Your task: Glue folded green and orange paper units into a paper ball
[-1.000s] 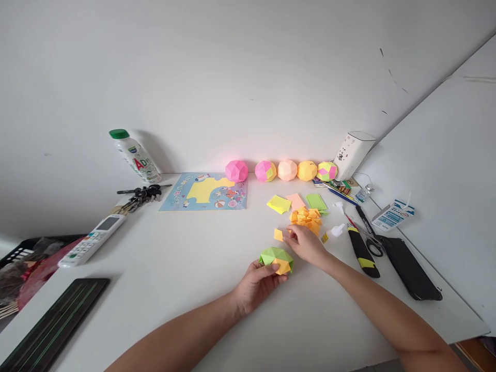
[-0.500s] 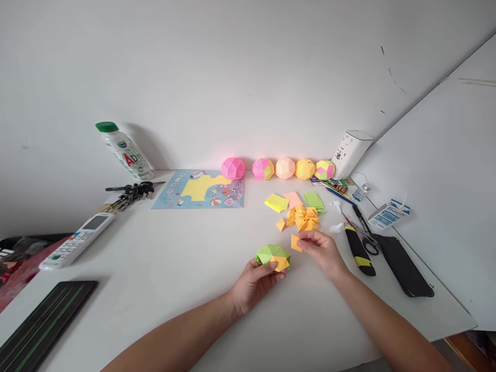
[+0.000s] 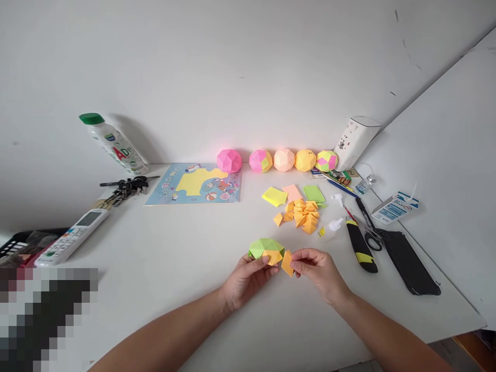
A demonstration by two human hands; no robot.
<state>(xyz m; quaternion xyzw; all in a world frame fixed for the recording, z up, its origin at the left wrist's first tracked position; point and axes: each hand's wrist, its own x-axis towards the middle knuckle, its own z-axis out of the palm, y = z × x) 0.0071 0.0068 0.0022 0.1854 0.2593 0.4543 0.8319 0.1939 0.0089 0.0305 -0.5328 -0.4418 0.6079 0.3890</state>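
A green and orange folded-paper shape (image 3: 265,248) is held by my left hand (image 3: 245,281), the thumb lying on its orange part. Just to its right, my right hand (image 3: 318,271) pinches a small orange folded paper piece (image 3: 287,263) between thumb and fingers, close beside the shape's right edge. Whether the two touch cannot be made out. Beyond my hands lies a heap of orange folded pieces (image 3: 302,213), with yellow (image 3: 275,196), pink (image 3: 292,192) and green paper (image 3: 314,194) behind it.
Several paper balls (image 3: 284,160) line the wall. A glue bottle (image 3: 333,227), cutter (image 3: 361,247), scissors (image 3: 373,240) and black case (image 3: 411,263) lie at right. A picture board (image 3: 155,194), bottle (image 3: 120,147), keys (image 3: 126,190) and remote (image 3: 73,237) are at left.
My right hand has brought the orange piece down and left, nearer the green shape. The glue bottle beside the heap shows more fully. The view has shifted slightly.
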